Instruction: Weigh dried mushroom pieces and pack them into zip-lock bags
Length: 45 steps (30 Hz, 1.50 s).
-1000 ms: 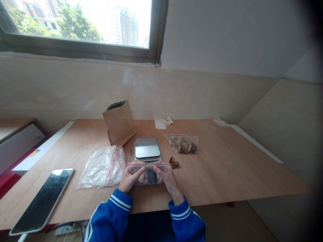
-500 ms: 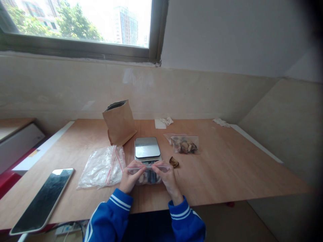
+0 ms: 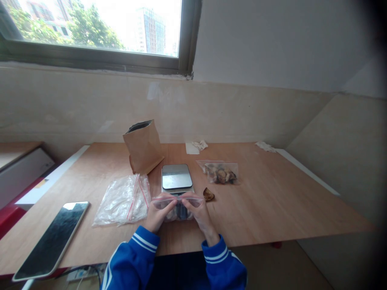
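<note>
Both of my hands pinch the top strip of a small clear zip bag [image 3: 179, 210] with dark and pale pieces inside, just in front of a small scale [image 3: 177, 177]. My left hand [image 3: 157, 216] grips the left part of the strip, my right hand [image 3: 198, 212] the right part, thumbs close together near the middle. A loose brown piece [image 3: 208, 195] lies on the table right of the bag. Blue sleeves with white stripes cover my forearms.
A pile of empty clear zip bags [image 3: 123, 200] lies to the left, a brown paper pouch [image 3: 143, 146] stands open behind it. A filled zip bag [image 3: 220, 172] lies right of the scale. A phone [image 3: 51, 239] rests near the wooden table's [image 3: 272, 201] left front edge. Crumpled paper [image 3: 199, 145] lies by the wall.
My thumbs have slid closer together along the bag's top strip. The bag has stayed in the same place in front of the scale.
</note>
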{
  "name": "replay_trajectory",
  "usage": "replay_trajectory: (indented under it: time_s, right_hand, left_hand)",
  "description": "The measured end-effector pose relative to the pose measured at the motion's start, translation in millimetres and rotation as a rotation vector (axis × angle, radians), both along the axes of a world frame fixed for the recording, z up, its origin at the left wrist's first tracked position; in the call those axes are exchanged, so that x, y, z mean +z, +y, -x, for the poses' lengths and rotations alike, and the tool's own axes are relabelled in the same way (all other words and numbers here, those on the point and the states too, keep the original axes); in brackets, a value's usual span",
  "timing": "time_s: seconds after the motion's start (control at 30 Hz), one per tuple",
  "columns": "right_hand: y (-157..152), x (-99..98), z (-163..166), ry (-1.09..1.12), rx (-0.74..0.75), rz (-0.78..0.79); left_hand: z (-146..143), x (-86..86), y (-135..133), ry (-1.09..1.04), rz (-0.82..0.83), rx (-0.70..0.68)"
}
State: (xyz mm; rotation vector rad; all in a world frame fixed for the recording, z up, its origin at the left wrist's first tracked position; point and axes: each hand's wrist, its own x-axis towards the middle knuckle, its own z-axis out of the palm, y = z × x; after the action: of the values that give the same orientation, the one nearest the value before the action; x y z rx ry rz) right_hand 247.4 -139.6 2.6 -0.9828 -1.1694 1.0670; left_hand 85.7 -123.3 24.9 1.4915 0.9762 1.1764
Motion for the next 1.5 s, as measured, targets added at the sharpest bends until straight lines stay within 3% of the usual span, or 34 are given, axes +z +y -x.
replay_trajectory:
  time_s: [0.2,0.47,0.77,0.97,1.1,1.27,1.4,1.5]
  right_hand:
    - [1.9,-1.6,3.4,-0.015,-0.042,-0.022]
    - [-0.2,0.6,12.9,-0.14,-0.237,-0.128]
    - [-1.2,4.1,15.3,-0.162,-0.251,-0.193]
    - [-5.4,9.3,12.6,-0.118,-0.256,-0.133]
    - [-10.7,17.7,-2.5,-0.02,-0.181,-0.021]
    - [-15.3,28.8,-24.9,0.12,-0.226,0.148]
    - [-14.7,40.6,-36.8,0.095,-0.155,0.169]
    - [-7.9,48.2,-55.4,0.092,-0.23,0.158]
  left_hand:
    - [-3.7,1.7,-1.3,0.008,-0.02,-0.027]
    - [-7.8,1.0,-2.1,0.001,-0.028,0.034]
    - [-7.7,-0.4,-3.3,-0.029,-0.055,0.045]
    - [-9.2,-0.9,-1.8,-0.039,0.066,0.092]
    - [-11.7,12.1,-1.0,-0.057,0.114,0.006]
    - [-15.1,24.0,3.8,-0.166,0.262,-0.116]
    - [-21.1,28.2,8.0,-0.25,0.404,-0.243]
    - [-18.5,37.3,13.3,-0.21,0.425,-0.369]
